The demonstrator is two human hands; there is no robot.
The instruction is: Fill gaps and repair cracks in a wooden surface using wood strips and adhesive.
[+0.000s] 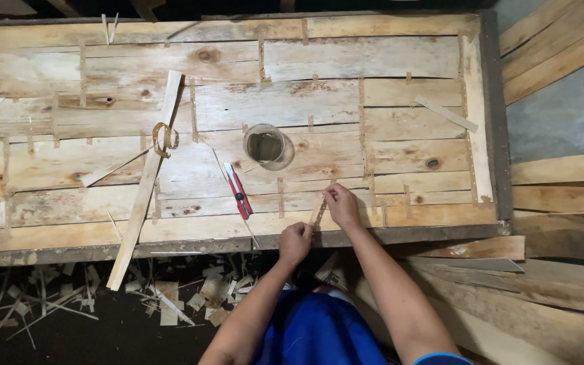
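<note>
Thin pale wooden strip (pixel 317 211) spans both hands at the plank worktable's (pixel 373 61) near edge: left hand (pixel 295 241) grips its lower end, right hand (pixel 341 203) pinches its top, steadying it.

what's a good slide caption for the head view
Both hands, left hand and right hand, press a small strip onto a patched veneer sheet.

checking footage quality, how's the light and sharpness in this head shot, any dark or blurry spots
Head view: the wooden panel is evenly lit and sharp, no glare; the scrap-strewn floor below falls into deep shadow; both the left hand and right hand look crisp, holding a thin strip.
</note>
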